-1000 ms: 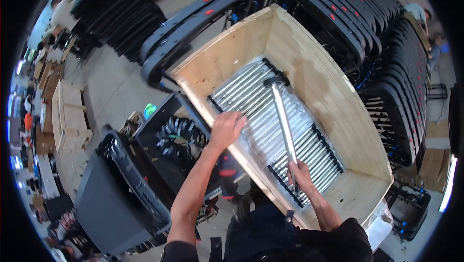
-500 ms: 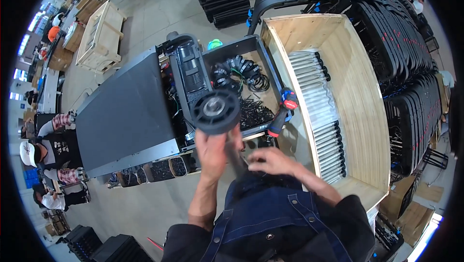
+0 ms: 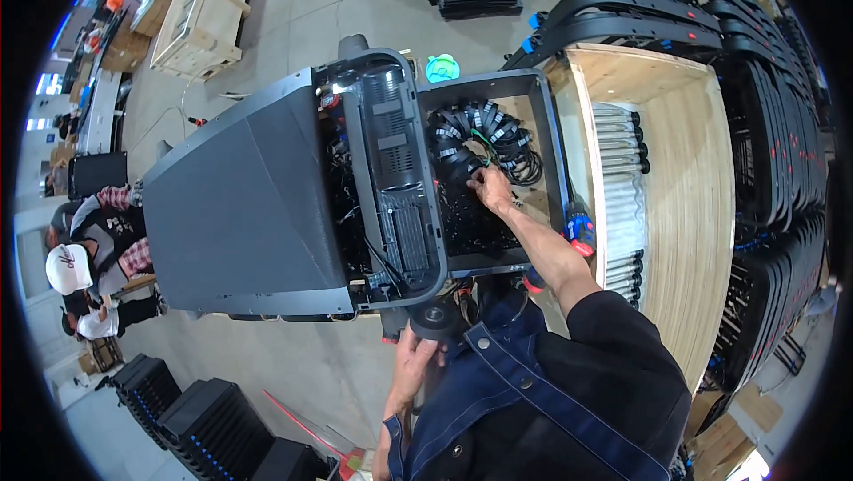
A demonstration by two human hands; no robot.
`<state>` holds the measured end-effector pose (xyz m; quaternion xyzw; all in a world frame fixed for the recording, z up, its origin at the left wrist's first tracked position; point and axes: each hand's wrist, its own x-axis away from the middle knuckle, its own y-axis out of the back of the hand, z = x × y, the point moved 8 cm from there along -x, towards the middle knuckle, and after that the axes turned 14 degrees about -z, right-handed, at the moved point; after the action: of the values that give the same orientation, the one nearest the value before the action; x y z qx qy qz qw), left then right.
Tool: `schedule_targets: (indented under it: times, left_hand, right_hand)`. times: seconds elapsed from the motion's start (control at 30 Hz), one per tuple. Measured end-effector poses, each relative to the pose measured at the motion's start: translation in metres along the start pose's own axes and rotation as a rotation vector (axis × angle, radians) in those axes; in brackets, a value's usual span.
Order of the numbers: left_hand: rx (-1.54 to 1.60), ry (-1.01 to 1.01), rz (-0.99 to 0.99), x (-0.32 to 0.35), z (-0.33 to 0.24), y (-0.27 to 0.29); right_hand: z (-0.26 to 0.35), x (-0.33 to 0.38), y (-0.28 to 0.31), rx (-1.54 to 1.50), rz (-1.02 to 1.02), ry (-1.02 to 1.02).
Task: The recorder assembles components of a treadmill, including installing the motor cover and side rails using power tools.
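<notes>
Near the front edge of the machine, my left hand [image 3: 413, 364] grips a black wheel [image 3: 434, 318] with a spoked hub from below; part of the wheel's mount is hidden. My right hand [image 3: 491, 190] reaches into a dark-rimmed tray [image 3: 557, 152], its fingers pinched together just above a pile of small black screws [image 3: 480, 225]. Whatever they hold is too small to make out. Beyond that hand lies a bundle of coiled black cables [image 3: 498, 139] with pale tags. Left of the tray is a grey-black machine body [image 3: 240, 206] with an open motor bay.
A blue and red power drill [image 3: 579, 230] hangs at the tray's right side. Farther right stands a wooden crate [image 3: 684, 206] with metal rods. Stacked black frames [image 3: 773, 143] line the right. Black parts [image 3: 213, 428] are piled at lower left. A person [image 3: 98, 241] works at far left.
My left hand has lowered the wheel toward me, to the machine's front edge. My right hand has reached forward from near my waist into the tray. The view has shifted.
</notes>
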<state>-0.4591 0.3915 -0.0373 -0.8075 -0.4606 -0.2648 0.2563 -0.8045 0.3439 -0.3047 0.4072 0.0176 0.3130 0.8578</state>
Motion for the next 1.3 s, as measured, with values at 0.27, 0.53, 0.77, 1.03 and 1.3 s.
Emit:
schedule_targets:
  times: [0.27, 0.53, 0.77, 1.03, 1.3]
  left_hand:
    - [-0.037, 0.035, 0.020, -0.016, -0.011, -0.026]
    - [0.019, -0.160, 0.283, -0.010, -0.042, -0.052]
    - [0.196, -0.090, 0.442, 0.021, -0.045, -0.045]
    - [0.333, -0.113, 0.537, 0.054, -0.038, -0.009]
    - [0.288, -0.173, 0.430, 0.073, -0.036, -0.020]
  right_hand:
    - [0.078, 0.048, 0.120, -0.419, -0.074, 0.097]
    - [0.171, 0.172, 0.240, -1.406, 0.402, -0.063]
    - [0.172, 0.271, 0.192, -1.675, 0.812, -0.450]
    - [0.168, 0.285, 0.194, -1.051, 0.597, -0.191]
    - [0.205, 0.288, 0.192, -0.267, 0.100, 0.464]
